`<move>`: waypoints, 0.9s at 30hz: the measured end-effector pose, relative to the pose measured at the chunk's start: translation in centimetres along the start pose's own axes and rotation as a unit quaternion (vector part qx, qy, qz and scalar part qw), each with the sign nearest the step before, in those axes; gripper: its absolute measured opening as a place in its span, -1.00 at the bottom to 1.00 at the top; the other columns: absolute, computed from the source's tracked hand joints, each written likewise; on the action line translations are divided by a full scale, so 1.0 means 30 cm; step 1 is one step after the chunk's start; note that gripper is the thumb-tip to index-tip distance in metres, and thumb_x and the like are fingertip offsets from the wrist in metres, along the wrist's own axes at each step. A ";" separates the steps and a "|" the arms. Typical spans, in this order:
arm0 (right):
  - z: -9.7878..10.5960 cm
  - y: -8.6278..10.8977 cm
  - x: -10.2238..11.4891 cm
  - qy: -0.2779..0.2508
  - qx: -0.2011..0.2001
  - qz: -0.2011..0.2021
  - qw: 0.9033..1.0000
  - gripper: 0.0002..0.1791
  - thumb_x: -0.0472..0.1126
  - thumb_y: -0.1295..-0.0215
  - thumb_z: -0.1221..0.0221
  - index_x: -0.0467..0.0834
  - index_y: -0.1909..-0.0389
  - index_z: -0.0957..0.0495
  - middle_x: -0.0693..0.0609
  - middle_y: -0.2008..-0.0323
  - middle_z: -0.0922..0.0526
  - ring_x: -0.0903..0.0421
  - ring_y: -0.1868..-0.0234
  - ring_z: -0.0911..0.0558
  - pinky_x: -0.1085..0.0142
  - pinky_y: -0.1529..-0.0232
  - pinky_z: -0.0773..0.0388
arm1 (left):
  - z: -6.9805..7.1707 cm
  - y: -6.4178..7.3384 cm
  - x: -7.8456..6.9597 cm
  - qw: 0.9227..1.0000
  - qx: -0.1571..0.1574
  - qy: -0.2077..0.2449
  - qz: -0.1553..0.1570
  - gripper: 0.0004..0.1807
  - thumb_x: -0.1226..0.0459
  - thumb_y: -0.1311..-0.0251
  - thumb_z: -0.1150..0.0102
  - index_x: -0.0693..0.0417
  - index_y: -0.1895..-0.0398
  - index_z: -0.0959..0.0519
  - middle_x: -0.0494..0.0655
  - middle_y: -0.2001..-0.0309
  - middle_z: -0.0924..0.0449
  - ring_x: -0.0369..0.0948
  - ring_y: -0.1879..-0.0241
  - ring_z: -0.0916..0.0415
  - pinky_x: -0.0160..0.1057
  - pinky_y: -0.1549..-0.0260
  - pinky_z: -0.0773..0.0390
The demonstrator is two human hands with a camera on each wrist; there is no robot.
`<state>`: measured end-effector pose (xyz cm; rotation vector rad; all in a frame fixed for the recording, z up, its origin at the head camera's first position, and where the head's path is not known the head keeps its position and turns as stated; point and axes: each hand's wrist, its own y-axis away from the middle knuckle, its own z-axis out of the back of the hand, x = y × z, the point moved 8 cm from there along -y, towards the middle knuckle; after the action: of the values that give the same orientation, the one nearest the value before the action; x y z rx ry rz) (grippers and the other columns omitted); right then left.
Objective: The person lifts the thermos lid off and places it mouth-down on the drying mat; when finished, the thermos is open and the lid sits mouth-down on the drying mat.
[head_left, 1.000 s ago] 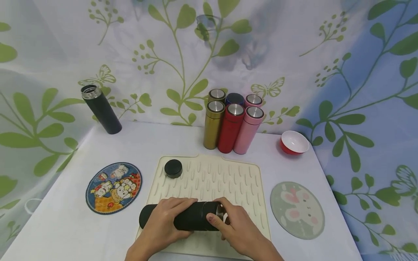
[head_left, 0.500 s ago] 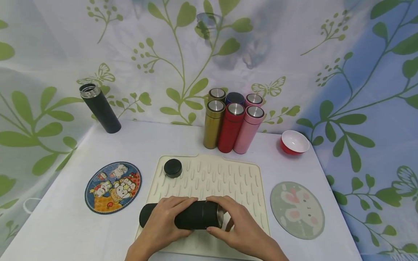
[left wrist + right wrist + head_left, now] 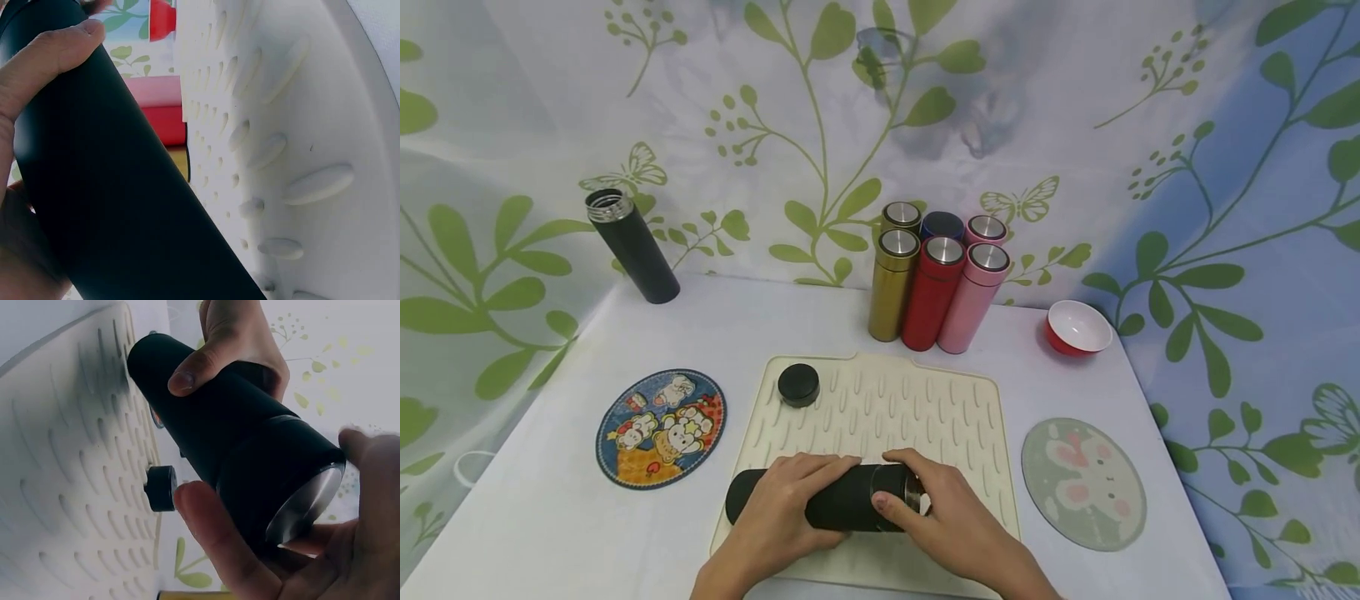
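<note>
A black thermos bottle (image 3: 842,504) lies sideways in both hands above the cream ribbed mat (image 3: 917,408). My left hand (image 3: 790,512) grips its body, with the thumb (image 3: 59,50) along the side. At the other end, my right hand (image 3: 947,521) holds the black cap (image 3: 275,469), thumb on one side and fingers on the other. The cap's silver end disc (image 3: 309,503) faces the right palm, and a thin seam runs between cap and body. A separate round black lid (image 3: 798,385) sits at the mat's far left corner.
An uncapped black bottle (image 3: 636,250) stands at the back left. Gold, red, pink and blue bottles, several in all, including a red bottle (image 3: 931,296), cluster at the back. A red-and-white bowl (image 3: 1077,328), a cartoon coaster (image 3: 662,429) and a rabbit coaster (image 3: 1084,483) lie around the mat.
My right thumb lay at the cap's lower edge half a second ago and now presses higher on its side. The bottle has shifted slightly right; the left hand keeps its grip.
</note>
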<state>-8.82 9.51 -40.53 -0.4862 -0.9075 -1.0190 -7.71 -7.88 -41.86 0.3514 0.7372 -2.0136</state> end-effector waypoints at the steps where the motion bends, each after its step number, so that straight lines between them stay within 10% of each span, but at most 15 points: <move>1: -0.005 -0.001 -0.007 -0.008 0.009 -0.016 1.000 -0.46 0.23 -0.40 -0.14 -0.03 -0.20 -0.50 0.14 0.17 -0.63 0.22 0.32 -0.60 0.30 0.45 -0.62 | -0.002 0.000 -0.002 1.000 0.002 0.000 -0.002 -0.09 0.02 0.41 -0.73 -0.24 -0.23 -0.61 -0.35 -0.04 -0.63 -0.30 -0.02 -0.55 -0.06 0.06 -0.56; 8: -0.005 -0.001 -0.019 -0.022 0.018 -0.043 0.999 -0.58 0.24 -0.32 -0.23 0.05 -0.01 -0.56 0.17 0.28 -0.63 0.21 0.41 -0.61 0.24 0.45 -0.63 | -0.008 0.002 -0.007 1.000 0.006 -0.007 -0.009 -0.09 0.02 0.42 -0.73 -0.27 -0.23 -0.60 -0.35 -0.03 -0.63 -0.30 0.00 -0.55 -0.06 0.05 -0.55; 19: 0.014 0.022 0.073 0.036 -0.058 0.154 0.986 -0.36 -0.18 -0.01 -0.52 0.15 -0.13 -0.49 0.27 -0.04 -0.49 0.24 0.06 -0.52 0.35 0.20 -0.61 | 0.000 0.005 0.006 1.000 0.000 -0.003 0.002 -0.10 -0.01 0.39 -0.71 -0.29 -0.24 -0.59 -0.38 -0.05 -0.62 -0.33 0.00 -0.54 -0.09 0.09 -0.56; 27: 0.000 0.030 0.111 0.096 -0.089 0.214 0.968 -0.25 -0.31 0.15 -0.50 0.10 -0.15 -0.50 0.17 -0.12 -0.41 0.18 -0.12 -0.43 0.24 -0.05 -0.57 | 0.013 0.001 0.016 1.000 0.003 0.011 0.009 -0.09 0.00 0.39 -0.72 -0.28 -0.24 -0.59 -0.40 -0.05 -0.62 -0.31 -0.01 -0.56 -0.05 0.06 -0.58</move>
<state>-7.29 8.22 -37.71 -0.6883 -0.5083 -0.7378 -7.90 -8.46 -41.82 0.3843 0.7393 -1.9985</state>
